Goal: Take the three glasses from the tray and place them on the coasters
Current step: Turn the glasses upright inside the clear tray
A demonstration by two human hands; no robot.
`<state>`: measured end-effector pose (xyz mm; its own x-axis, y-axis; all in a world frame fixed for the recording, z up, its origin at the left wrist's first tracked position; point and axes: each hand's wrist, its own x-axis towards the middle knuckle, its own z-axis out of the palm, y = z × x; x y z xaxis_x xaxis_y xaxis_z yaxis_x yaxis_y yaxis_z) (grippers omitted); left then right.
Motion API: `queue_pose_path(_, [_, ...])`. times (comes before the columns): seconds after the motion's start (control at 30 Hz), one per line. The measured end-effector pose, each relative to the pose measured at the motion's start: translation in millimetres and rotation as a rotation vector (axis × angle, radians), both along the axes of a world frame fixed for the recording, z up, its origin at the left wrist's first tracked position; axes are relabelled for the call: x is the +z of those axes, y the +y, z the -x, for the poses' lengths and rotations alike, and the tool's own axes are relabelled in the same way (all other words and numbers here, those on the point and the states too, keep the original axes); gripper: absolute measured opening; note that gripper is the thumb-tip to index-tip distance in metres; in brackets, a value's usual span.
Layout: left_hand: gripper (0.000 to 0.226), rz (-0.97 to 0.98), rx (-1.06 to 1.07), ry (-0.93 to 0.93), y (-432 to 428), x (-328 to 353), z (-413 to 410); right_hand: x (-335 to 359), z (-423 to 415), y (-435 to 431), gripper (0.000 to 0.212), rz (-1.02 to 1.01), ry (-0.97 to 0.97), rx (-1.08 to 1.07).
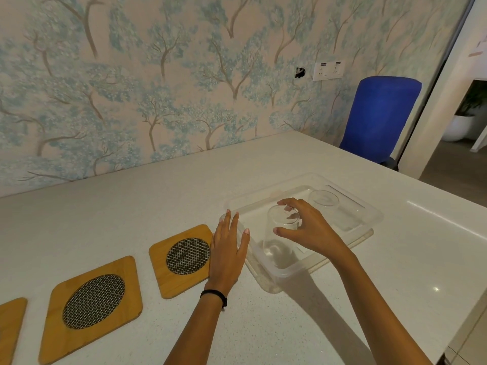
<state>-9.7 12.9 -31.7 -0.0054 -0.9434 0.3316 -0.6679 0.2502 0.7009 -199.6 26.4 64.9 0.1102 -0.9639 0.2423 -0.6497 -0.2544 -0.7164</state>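
A clear plastic tray [369, 214] lies on the white counter, right of centre. Two clear glasses stand upside down in it. My right hand [308, 227] closes from above on the near glass [279, 243], thumb on its side and fingers over its upturned base. The far glass [323, 200] stands free at the tray's back. My left hand [228, 248] lies flat and open against the tray's left rim, holding nothing. Three wooden coasters with mesh centres lie in a row to the left: right coaster [181, 259], middle coaster [92, 304], left coaster [10, 327], cut off by the frame. A faint clear shape shows behind my left fingertips; I cannot tell what it is.
The white counter [131, 206] runs back to a wall with tree-patterned wallpaper. Its right edge drops away near a blue chair back [379, 114]. White wall sockets [328, 70] sit above the counter's far corner.
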Motion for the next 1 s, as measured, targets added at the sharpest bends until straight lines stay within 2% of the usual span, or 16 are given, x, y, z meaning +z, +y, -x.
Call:
queue_pose_path(0.23, [0.060,-0.006,-0.004,0.005,1,1,0,-6,2,1,0.054,0.017,0.006,0.089])
queue_pose_path(0.37, [0.060,-0.005,-0.004,0.008,2,1,0,-6,6,4,0.046,0.070,0.066,0.172])
queue_pose_path(0.47, [0.060,-0.001,-0.011,0.010,2,1,0,1,11,7,0.036,0.152,0.054,0.203])
queue_pose_path(0.53, [0.058,0.002,-0.013,0.010,2,1,0,7,16,10,0.028,0.288,0.008,0.182])
queue_pose_path(0.67, [0.056,-0.005,-0.025,0.014,0,-1,-1,9,36,13,0.021,0.721,-0.087,0.015])
queue_pose_path(0.73, [0.057,-0.001,-0.024,0.018,-1,-2,-1,4,54,7,0.020,0.813,-0.149,-0.127])
queue_pose_path(0.87, [0.057,0.012,-0.014,0.006,-2,-3,-2,-13,96,-18,0.018,0.738,-0.255,-0.416])
queue_pose_path(1.0, [0.058,0.020,-0.016,0.006,-1,-2,-1,-31,125,-48,0.018,0.553,-0.271,-0.491])
